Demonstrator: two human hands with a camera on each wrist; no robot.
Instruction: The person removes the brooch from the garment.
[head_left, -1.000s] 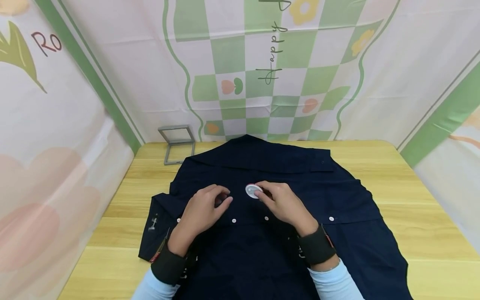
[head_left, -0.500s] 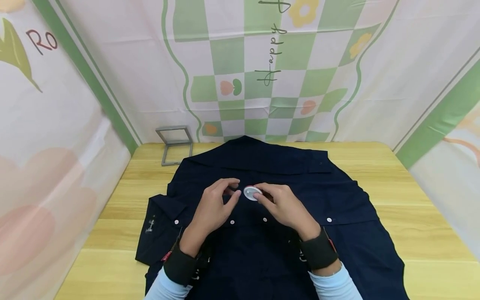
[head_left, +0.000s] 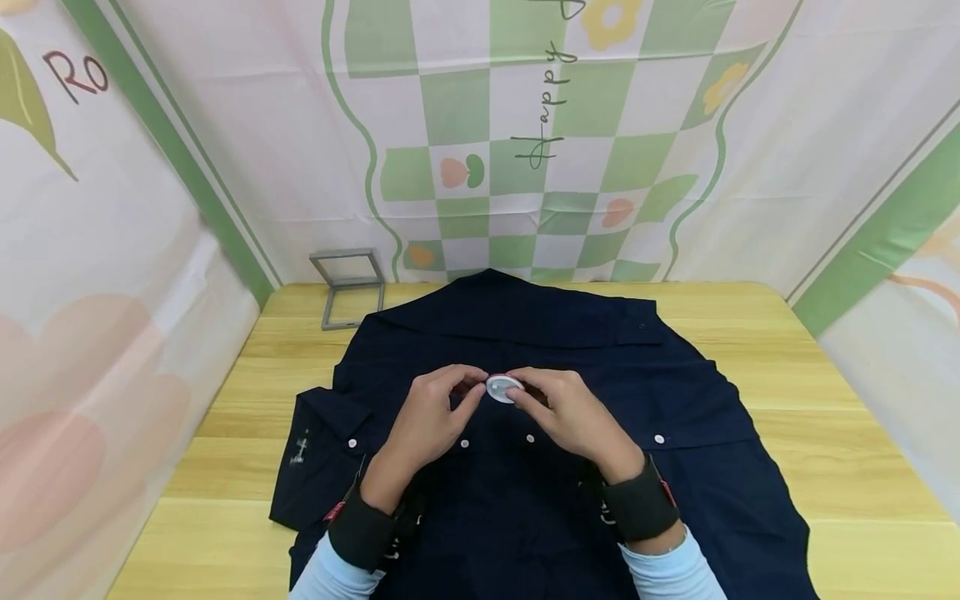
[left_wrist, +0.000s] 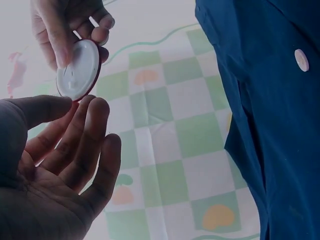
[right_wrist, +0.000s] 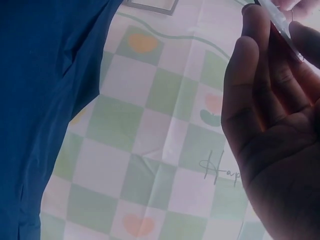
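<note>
A round pin-back badge (head_left: 504,388), with a white back and a red rim, is held above the dark navy shirt (head_left: 480,333). My right hand (head_left: 573,412) pinches it by one side, thumb on the white back. At the opposite edge, my left hand (head_left: 431,412) has thumb and fingertips on the rim. In the left wrist view the badge (left_wrist: 79,70) shows its back, the pin on it only faintly visible. Seen nearly edge-on in the right wrist view, the badge (right_wrist: 282,30) is partly cut off by the frame. Its front face is hidden.
The shirt covers most of the wooden table (head_left: 840,433), its white buttons (head_left: 659,438) in a row. A grey hinged frame (head_left: 352,287) stands open at the back left. Patterned cloth (head_left: 517,200) hangs behind the table and along its sides.
My left hand has moved right and slightly up until its thumb and fingers meet the badge's edge. The right hand has kept its hold on the badge, almost still.
</note>
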